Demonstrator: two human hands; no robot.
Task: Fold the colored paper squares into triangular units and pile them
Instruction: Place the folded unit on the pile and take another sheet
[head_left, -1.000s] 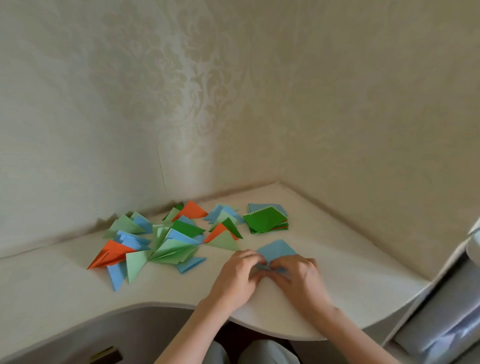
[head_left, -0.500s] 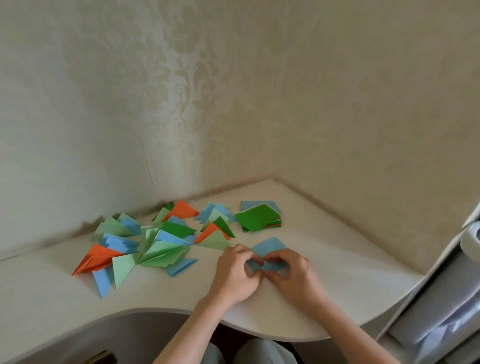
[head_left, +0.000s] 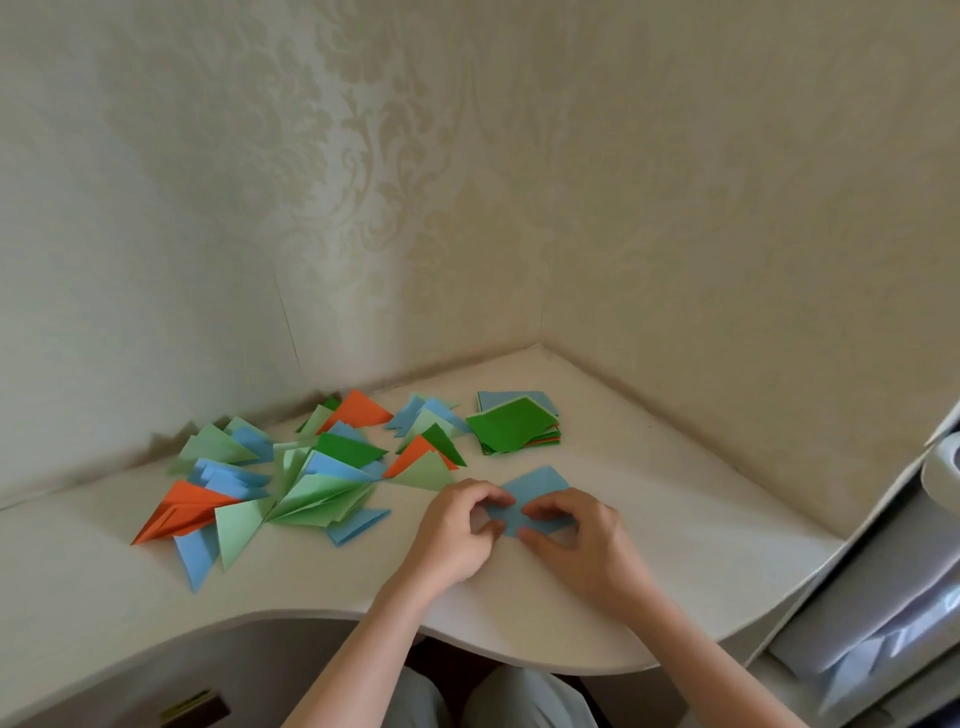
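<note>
A light blue paper square (head_left: 535, 486) lies on the white desk (head_left: 675, 519) in front of me, its near part folded over. My left hand (head_left: 457, 535) pinches its left side with thumb and curled fingers. My right hand (head_left: 576, 540) pinches the right side the same way. A spread of folded triangles (head_left: 311, 478) in orange, blue, light green and dark green lies to the left. At the back stands a stack of unfolded squares (head_left: 514, 423) with a dark green sheet on top.
The desk fits into a wall corner, with wallpapered walls (head_left: 467, 208) behind and to the right. Its curved front edge (head_left: 519, 654) runs just above my knees. A white and grey unit (head_left: 893, 597) stands at the right.
The view shifted slightly. My fingers have drawn closer over the blue paper, folding its near part, and the paper has stayed in place.
</note>
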